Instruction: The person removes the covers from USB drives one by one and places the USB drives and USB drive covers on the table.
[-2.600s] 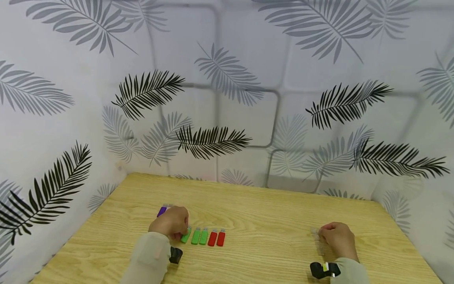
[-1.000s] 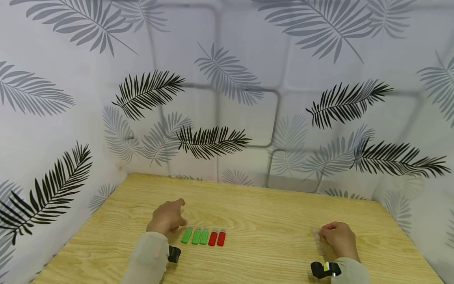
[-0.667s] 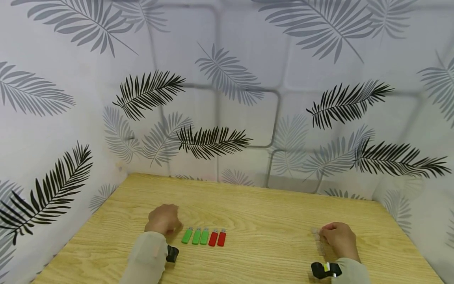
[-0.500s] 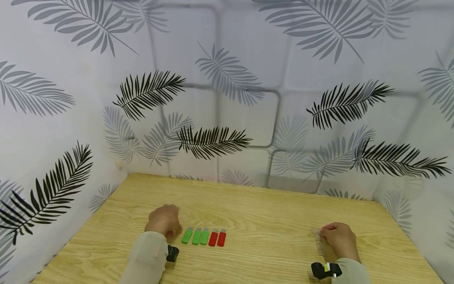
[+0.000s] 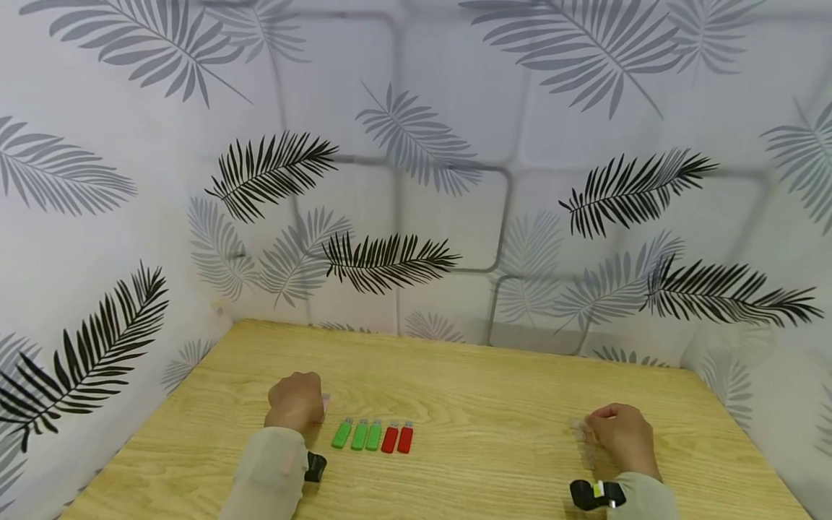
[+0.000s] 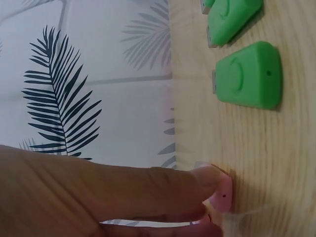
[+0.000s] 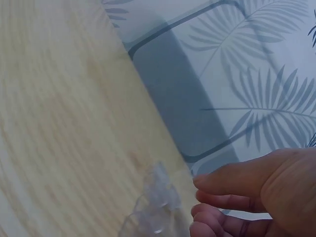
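On the left side of the wooden table, my left hand (image 5: 295, 399) pinches a pink USB stick (image 6: 223, 193) between thumb and fingers, low at the tabletop. Most of the stick's far end is covered by the thumb. To its right, three green USB sticks (image 5: 360, 435) and two red USB sticks (image 5: 397, 438) lie in a row, metal plugs pointing away from me. At the far right, my right hand (image 5: 622, 432) rests beside small clear plastic pieces (image 7: 160, 197). Its fingers are loosely bent, and nothing shows between them.
The wooden table (image 5: 481, 419) ends at a leaf-patterned curtain (image 5: 442, 217) behind and on both sides. Black wrist cameras (image 5: 596, 494) sit on both wrists. A wide stretch of tabletop separates the row of sticks from the clear pieces.
My left hand has drawn back left from the green sticks, opened its fingers, then come down, and the pink stick now shows at its fingers. The right hand stays put.
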Demonstrator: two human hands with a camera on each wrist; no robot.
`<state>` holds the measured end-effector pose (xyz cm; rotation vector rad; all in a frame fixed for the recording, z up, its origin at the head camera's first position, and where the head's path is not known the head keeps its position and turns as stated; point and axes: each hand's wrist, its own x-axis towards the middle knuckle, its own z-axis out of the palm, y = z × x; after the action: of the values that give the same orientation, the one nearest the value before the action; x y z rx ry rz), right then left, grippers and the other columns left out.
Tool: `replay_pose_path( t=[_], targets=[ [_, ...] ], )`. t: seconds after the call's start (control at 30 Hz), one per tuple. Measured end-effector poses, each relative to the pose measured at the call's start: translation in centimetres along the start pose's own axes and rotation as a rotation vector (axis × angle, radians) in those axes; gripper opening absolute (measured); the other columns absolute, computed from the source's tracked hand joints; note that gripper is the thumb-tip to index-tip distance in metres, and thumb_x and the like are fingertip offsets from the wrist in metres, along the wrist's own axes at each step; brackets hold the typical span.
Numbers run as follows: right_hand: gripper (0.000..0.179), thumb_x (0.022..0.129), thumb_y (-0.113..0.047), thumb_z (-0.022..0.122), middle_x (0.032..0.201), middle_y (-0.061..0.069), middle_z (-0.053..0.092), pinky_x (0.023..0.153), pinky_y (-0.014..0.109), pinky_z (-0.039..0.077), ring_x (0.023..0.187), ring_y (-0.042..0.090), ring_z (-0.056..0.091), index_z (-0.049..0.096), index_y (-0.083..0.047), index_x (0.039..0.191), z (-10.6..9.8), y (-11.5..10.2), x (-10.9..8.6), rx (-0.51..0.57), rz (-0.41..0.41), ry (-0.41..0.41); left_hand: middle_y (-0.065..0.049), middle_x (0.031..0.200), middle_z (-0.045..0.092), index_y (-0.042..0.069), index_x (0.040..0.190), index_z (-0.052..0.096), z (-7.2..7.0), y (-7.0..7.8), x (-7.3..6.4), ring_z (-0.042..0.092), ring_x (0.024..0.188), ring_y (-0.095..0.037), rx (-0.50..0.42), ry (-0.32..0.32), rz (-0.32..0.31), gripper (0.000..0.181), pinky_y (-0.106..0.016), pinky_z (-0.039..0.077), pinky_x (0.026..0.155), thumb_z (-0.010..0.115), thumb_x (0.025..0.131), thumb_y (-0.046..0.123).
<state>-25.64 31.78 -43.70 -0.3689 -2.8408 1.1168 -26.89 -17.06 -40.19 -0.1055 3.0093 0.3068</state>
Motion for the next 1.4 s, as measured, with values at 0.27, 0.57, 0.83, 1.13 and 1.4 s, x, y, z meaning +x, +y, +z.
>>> replay_pose_path(
  t=[0.27, 0.57, 0.83, 1.13, 1.4],
  targets=[
    [0.032, 0.090, -0.028, 0.064, 0.097, 0.020, 0.068, 0.072, 0.048, 0.047, 0.084, 0.035, 0.061, 0.067, 0.003, 0.098, -1.6, -2.4, -0.4, -0.076, -0.072, 0.046, -0.011, 0.075, 0.062, 0.001, 0.091, 0.067, 0.2, -0.3, -0.1, 0.049, 0.057, -0.021, -0.029, -0.024, 0.021, 0.010, -0.032, 0.036, 0.050, 0.071, 0.086, 0.009],
    [0.044, 0.092, -0.035, 0.063, 0.108, 0.024, 0.065, 0.078, 0.051, 0.047, 0.095, 0.041, 0.059, 0.064, 0.004, 0.111, -2.3, -5.1, -1.7, -0.114, -0.172, 0.063, -0.011, 0.080, 0.058, -0.002, 0.089, 0.064, 0.5, -0.5, -0.3, 0.050, 0.060, -0.023, -0.048, -0.054, 0.050, 0.012, -0.030, 0.035, 0.047, 0.072, 0.081, -0.001],
    [0.040, 0.092, -0.032, 0.064, 0.113, 0.025, 0.063, 0.079, 0.052, 0.048, 0.101, 0.041, 0.061, 0.063, 0.002, 0.115, -1.6, -7.6, -2.7, -0.092, -0.264, 0.093, -0.023, 0.106, 0.065, -0.006, 0.096, 0.068, 0.7, -0.6, -0.3, 0.050, 0.056, -0.022, -0.070, -0.050, 0.072, 0.019, -0.028, 0.037, 0.045, 0.075, 0.078, -0.002],
    [0.043, 0.090, -0.031, 0.069, 0.121, 0.021, 0.062, 0.083, 0.053, 0.048, 0.106, 0.040, 0.059, 0.063, -0.001, 0.120, -0.6, -10.4, -3.9, -0.098, -0.412, 0.085, -0.003, 0.058, 0.054, 0.005, 0.069, 0.059, -0.7, 0.3, -1.0, 0.045, 0.044, -0.013, -0.213, 0.040, 0.190, 0.020, -0.025, 0.036, 0.043, 0.068, 0.087, 0.004],
    [0.037, 0.087, -0.027, 0.073, 0.119, 0.013, 0.064, 0.086, 0.054, 0.047, 0.108, 0.035, 0.059, 0.065, -0.008, 0.119, -0.1, -12.9, -5.5, -0.066, -0.614, 0.100, 0.000, 0.067, 0.062, 0.011, 0.080, 0.058, -2.5, 2.3, -1.5, 0.058, 0.050, -0.011, -0.419, 0.110, 0.382, 0.011, -0.030, 0.044, 0.051, 0.065, 0.086, 0.005]
  ],
)
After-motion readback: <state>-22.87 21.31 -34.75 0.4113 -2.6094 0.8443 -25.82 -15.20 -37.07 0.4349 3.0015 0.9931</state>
